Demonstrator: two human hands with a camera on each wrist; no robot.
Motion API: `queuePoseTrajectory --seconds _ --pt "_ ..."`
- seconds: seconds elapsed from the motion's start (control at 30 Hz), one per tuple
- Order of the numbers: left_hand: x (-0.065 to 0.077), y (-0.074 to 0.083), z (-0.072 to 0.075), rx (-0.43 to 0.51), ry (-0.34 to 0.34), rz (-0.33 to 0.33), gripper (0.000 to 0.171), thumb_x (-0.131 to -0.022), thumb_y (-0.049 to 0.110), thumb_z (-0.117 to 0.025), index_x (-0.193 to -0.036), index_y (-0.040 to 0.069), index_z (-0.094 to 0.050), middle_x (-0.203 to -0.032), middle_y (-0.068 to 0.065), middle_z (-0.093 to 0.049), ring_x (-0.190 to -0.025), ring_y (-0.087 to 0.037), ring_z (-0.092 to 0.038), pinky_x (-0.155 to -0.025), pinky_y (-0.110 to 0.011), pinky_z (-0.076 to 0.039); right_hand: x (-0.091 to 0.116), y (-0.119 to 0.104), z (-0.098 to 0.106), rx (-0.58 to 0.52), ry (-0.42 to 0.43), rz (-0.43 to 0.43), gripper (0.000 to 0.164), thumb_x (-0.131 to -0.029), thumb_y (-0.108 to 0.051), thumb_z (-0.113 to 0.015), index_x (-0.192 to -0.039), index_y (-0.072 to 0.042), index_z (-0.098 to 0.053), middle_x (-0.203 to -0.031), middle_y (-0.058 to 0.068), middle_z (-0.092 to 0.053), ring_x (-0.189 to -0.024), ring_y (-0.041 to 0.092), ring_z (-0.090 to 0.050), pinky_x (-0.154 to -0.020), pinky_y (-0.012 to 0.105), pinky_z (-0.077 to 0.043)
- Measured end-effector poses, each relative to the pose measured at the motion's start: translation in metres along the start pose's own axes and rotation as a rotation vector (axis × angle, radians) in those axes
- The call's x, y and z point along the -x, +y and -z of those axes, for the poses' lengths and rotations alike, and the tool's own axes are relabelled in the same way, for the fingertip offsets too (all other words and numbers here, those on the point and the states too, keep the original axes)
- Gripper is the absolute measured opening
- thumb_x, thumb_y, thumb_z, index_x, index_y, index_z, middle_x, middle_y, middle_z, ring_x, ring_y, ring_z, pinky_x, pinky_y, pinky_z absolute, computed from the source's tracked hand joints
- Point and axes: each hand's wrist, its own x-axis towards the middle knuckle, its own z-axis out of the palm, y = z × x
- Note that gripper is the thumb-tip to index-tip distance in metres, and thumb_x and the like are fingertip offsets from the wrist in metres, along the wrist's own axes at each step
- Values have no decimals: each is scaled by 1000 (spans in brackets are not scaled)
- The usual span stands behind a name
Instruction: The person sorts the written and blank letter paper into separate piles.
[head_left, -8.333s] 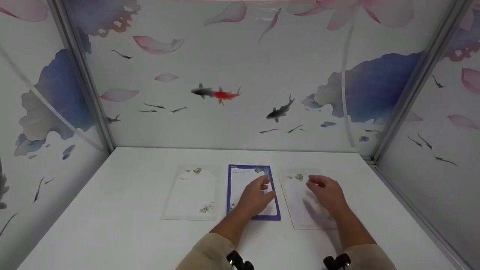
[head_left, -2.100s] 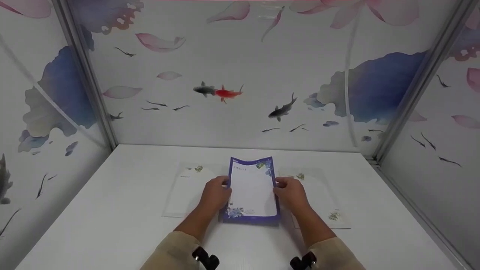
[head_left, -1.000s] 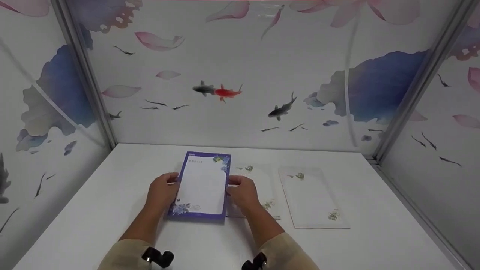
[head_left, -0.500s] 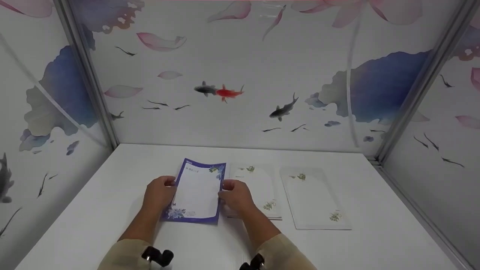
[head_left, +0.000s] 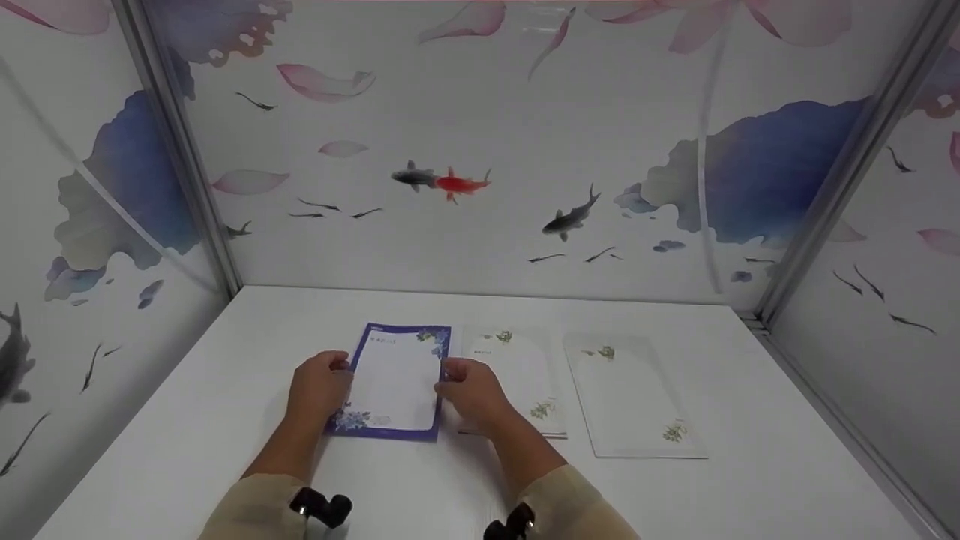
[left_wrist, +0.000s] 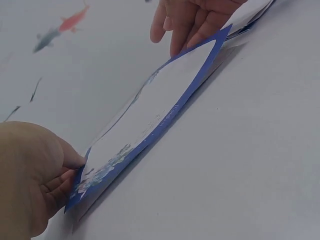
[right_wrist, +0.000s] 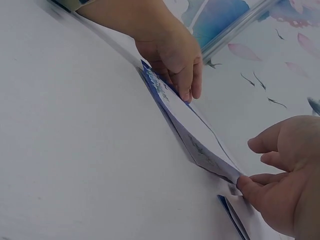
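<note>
Both hands hold a sheet of letter paper [head_left: 397, 375] with a purple-blue border, white middle and printed flowers at two corners. My left hand [head_left: 319, 386] pinches its left edge, thumb on top, as the left wrist view shows. On the opposite edge, my right hand [head_left: 476, 390] pinches the paper between thumb and fingers. The sheet bows slightly and lies close over the left part of the table, its near edge casting a shadow. In the right wrist view, a paler layer with a faint flower print [right_wrist: 200, 150] shows under its edge.
Right of the held sheet lies a thin stack of pale letter paper [head_left: 517, 375] with olive flower prints, partly behind my right hand. Further right is another pale sheet [head_left: 634, 397]. Printed panels wall in the white table [head_left: 187, 450] at back and sides.
The bordered sheet was lifted from the middle pile and carried left over the left pale sheet, baring pale paper in the middle. In the last second it has lowered and flattened.
</note>
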Motion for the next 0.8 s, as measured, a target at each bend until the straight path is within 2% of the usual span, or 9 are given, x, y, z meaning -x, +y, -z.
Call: queuePoseTrajectory --seconds 0.1,0.33,0.43,0.57,0.8 --pt "0 0 1 -5 9 -1 46 -107 18 -56 -152 8 -58 -147 -18 -65 -141 -41 -59 -121 -57 -46 3 -1 -1 16 -1 6 45 -103 -26 -71 -148 -21 -65 -146 3 -68 -138 26 -64 -118 50 -52" --pt "1 8 1 24 42 -27 48 -108 26 -59 -152 10 -58 -147 -16 -65 -136 -37 -62 -117 -53 -52 4 2 7 2 4 94 42 -104 -33 -69 -144 -19 -68 -132 -1 -73 -117 17 -70 -106 40 -61" --pt "1 15 -4 56 37 -42 49 -108 32 -58 -153 12 -57 -146 -15 -65 -135 -34 -63 -117 -50 -53 4 4 16 47 35 113 43 -104 -37 -69 -144 -20 -68 -133 -2 -73 -121 18 -69 -107 41 -60" --pt "2 31 -16 113 18 -71 49 -108 34 -58 -152 13 -58 -145 -13 -66 -136 -32 -62 -117 -49 -53 2 9 34 120 93 117 45 -103 -41 -69 -144 -21 -67 -136 -1 -72 -129 22 -66 -114 45 -56" --pt "8 60 -52 165 -22 -119 44 -106 32 -65 -145 13 -65 -137 -10 -71 -128 -29 -66 -109 -46 -57 0 27 78 171 137 168 47 -104 -41 -69 -144 -18 -67 -137 2 -73 -131 24 -65 -116 48 -53"
